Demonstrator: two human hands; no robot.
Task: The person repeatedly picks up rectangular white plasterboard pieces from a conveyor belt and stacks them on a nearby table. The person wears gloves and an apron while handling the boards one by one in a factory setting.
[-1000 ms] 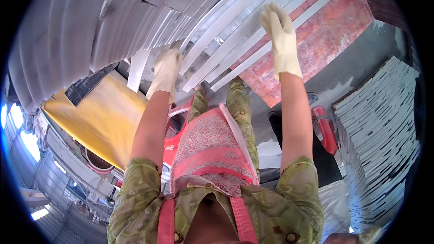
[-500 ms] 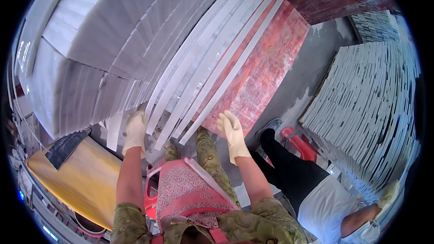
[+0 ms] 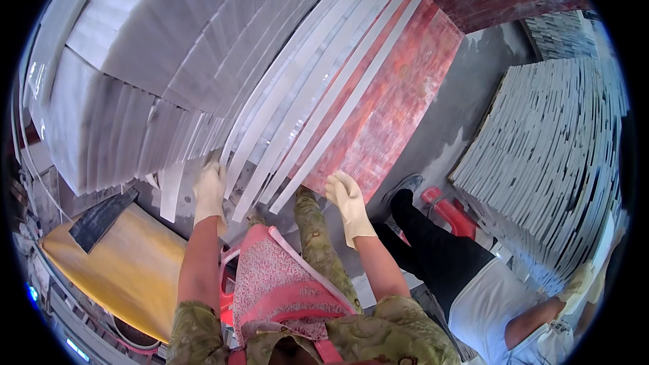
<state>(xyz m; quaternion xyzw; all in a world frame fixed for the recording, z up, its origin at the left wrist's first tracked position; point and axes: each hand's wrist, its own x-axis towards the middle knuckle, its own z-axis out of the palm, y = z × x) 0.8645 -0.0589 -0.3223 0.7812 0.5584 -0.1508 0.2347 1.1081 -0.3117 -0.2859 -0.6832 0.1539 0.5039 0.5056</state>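
While a grey slab stack (image 3: 176,61) crowds my left, a pale stack (image 3: 541,155) and a co-worker (image 3: 490,297) fill my right. White strips (image 3: 277,111) lie side by side, some across the red board (image 3: 399,115). By their near ends, my left hand (image 3: 210,189) has a hold I can't tell. Empty and loosely curled, my right hand (image 3: 346,197) has drawn nearer since a second ago.
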